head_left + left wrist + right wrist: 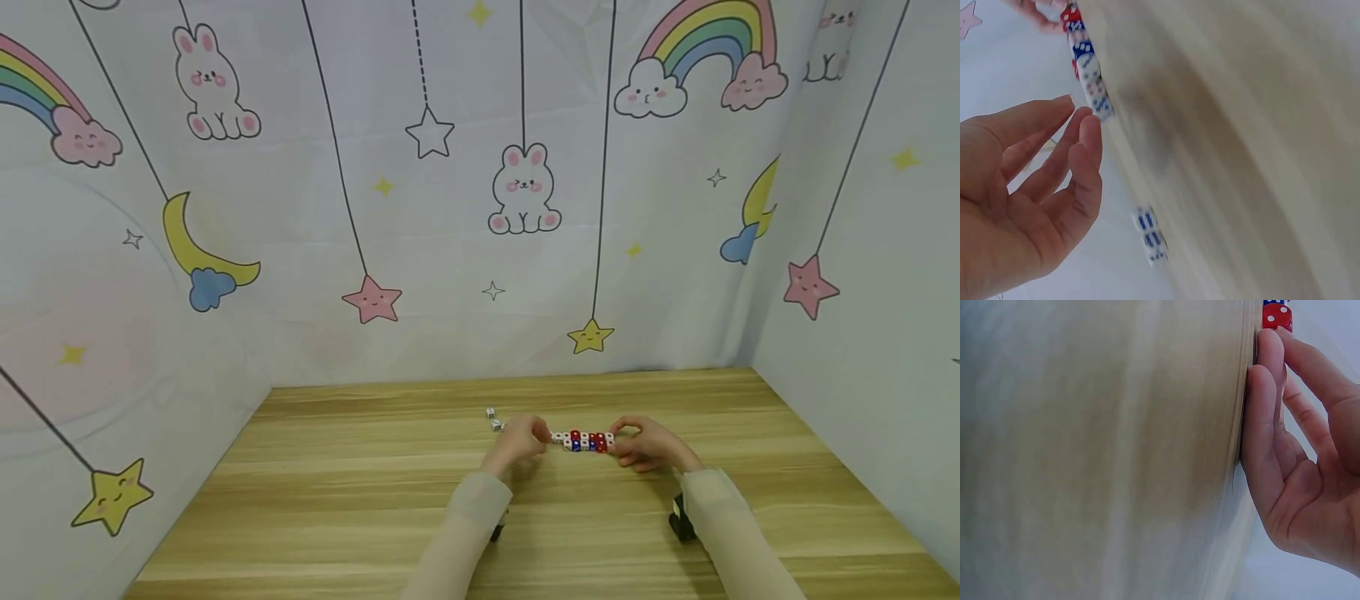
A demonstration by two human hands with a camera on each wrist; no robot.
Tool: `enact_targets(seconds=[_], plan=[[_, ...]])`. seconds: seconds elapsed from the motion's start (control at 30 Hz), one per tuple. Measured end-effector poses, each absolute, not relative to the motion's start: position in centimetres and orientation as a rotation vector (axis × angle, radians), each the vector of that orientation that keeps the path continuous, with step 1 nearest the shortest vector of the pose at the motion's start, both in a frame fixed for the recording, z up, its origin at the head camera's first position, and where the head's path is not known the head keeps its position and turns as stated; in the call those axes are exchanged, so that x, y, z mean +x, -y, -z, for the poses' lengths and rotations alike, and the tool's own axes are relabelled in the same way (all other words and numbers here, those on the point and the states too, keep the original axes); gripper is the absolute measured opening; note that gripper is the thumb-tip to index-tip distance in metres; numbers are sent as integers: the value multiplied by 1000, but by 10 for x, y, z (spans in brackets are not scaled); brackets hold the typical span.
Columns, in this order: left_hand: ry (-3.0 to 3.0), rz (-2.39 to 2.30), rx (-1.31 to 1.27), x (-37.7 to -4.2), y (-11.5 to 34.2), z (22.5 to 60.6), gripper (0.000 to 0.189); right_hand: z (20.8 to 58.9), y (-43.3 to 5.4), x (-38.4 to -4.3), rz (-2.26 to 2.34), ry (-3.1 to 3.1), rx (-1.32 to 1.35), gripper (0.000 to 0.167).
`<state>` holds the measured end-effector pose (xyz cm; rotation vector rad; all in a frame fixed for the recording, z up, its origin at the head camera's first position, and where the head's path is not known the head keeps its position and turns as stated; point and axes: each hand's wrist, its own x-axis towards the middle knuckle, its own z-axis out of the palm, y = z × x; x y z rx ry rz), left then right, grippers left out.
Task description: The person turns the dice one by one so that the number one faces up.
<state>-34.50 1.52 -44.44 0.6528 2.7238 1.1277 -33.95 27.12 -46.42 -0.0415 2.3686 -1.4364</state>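
Observation:
A row of small white, red and blue dice [584, 442], two deep over most of its length, lies on the wooden table between the hands. At its left end is my left hand [522, 437], fingers bent loosely and thumb near the fingertips. In the left wrist view, nothing shows between the left hand's fingertips [1090, 119], which are close to the last die [1102, 107]. My right hand [647, 443] has its fingertips at the row's right end. A red die [1277, 317] shows right at those fingertips in the right wrist view.
A few loose white dice [491, 413] lie left of the row, beyond the left hand; in the left wrist view several white dice [1150, 237] stand in a short line. The wooden table [360, 500] meets patterned cloth walls [450, 333] at the back and sides.

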Motion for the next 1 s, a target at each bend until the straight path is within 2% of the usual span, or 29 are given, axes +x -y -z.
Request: enact_targets(seconds=[0.13,0.4,1.0], plan=[[-2834,-1161,604,-354,2,442,11,464,-272,-339,1436,-2369,-54,36],[-2870,-1117,501,-363,27,453,29,463,-272,-339,1435,-2372,-45,35],[-2784,-1163,527,-359,42,456,8,463,-270,-337,1420,-2384,-48,36]])
